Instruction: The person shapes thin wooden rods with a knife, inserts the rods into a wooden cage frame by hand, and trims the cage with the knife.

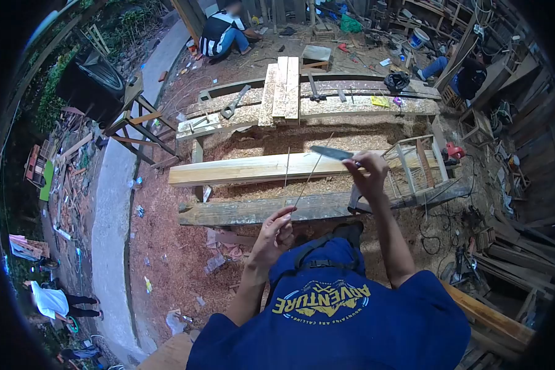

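My left hand [275, 232] pinches the lower end of a thin brown stick [313, 169], which slants up and to the right. To the right, my right hand [370, 172] is raised and closed on a knife [331, 152], whose grey blade points left over the stick's upper part. Beyond both hands lies a long pale timber beam [240, 169]. Another thin stick [287, 165] stands out against that beam, left of the held one. Nearer to me runs a dark weathered plank [246, 211].
Farther off, a bench [351, 106] bears boards [280, 92], a handsaw [235, 102] and shavings. A wooden frame [407, 161] stands right of my hands. People crouch at the back left [225, 31] and back right [456, 71]; another person [50, 300] is far left.
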Demonstrator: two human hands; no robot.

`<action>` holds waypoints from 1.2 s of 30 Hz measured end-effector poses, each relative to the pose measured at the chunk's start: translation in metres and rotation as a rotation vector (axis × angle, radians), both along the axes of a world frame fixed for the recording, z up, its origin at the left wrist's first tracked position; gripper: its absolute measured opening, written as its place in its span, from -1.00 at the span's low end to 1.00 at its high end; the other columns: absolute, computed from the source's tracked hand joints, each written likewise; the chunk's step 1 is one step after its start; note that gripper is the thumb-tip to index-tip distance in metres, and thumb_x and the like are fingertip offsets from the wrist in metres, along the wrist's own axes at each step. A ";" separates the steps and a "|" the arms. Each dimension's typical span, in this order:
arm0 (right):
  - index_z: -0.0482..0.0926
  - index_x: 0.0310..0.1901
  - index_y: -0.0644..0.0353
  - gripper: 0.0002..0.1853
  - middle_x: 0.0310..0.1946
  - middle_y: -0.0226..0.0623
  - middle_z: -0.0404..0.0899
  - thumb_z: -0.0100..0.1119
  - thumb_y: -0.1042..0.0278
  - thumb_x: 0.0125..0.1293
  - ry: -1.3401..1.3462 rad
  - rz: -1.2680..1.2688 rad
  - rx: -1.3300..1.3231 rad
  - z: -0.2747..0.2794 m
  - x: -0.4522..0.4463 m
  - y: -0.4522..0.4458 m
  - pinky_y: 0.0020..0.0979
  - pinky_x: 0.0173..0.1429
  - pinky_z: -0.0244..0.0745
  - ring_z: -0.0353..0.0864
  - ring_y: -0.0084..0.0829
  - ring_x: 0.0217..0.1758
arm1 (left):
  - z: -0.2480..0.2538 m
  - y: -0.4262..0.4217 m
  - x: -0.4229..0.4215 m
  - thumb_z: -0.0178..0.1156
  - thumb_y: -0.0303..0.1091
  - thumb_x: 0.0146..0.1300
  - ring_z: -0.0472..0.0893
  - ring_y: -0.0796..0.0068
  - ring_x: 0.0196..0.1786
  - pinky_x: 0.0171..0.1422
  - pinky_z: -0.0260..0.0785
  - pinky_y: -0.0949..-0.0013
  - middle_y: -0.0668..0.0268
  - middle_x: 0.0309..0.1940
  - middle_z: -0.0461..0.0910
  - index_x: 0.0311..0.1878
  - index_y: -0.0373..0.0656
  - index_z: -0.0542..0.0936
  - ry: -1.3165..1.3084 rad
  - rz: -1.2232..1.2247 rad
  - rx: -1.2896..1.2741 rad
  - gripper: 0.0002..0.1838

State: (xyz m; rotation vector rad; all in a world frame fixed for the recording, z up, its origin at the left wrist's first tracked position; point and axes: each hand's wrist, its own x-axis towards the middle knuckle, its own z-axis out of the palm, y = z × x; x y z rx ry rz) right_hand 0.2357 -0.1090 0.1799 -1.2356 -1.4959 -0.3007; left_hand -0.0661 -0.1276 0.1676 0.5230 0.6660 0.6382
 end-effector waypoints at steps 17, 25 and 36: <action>0.61 -0.39 0.23 -0.80 -0.56 -0.31 0.61 0.47 0.37 0.22 0.085 0.498 -0.204 -0.032 0.011 -0.001 -0.46 -0.47 0.39 0.57 -0.46 -0.59 | 0.009 -0.024 0.102 0.14 -0.41 0.50 0.23 0.79 -0.50 -0.44 0.06 0.59 0.57 -0.48 0.35 0.26 -0.25 0.54 0.184 0.352 0.204 -0.67; 0.58 0.02 0.23 -0.70 -0.48 -0.64 0.42 0.31 0.22 0.42 0.712 0.581 -0.698 0.021 0.125 0.010 -0.59 -0.37 0.12 0.26 -0.77 -0.44 | -0.003 -0.070 0.222 0.12 -0.40 0.50 0.29 0.83 -0.45 -0.44 0.10 0.63 0.52 -0.43 0.47 0.19 -0.24 0.61 0.373 0.525 0.400 -0.72; 0.61 -0.34 0.20 -0.76 -0.55 -0.73 0.28 0.30 0.26 0.45 0.620 0.951 -0.930 0.012 0.168 -0.042 -0.55 -0.43 -0.03 0.14 -0.81 -0.48 | -0.013 -0.140 0.332 0.07 -0.41 0.48 0.38 0.79 -0.40 -0.34 0.23 0.59 0.45 -0.34 0.56 0.04 -0.18 0.52 0.341 0.673 0.308 -0.85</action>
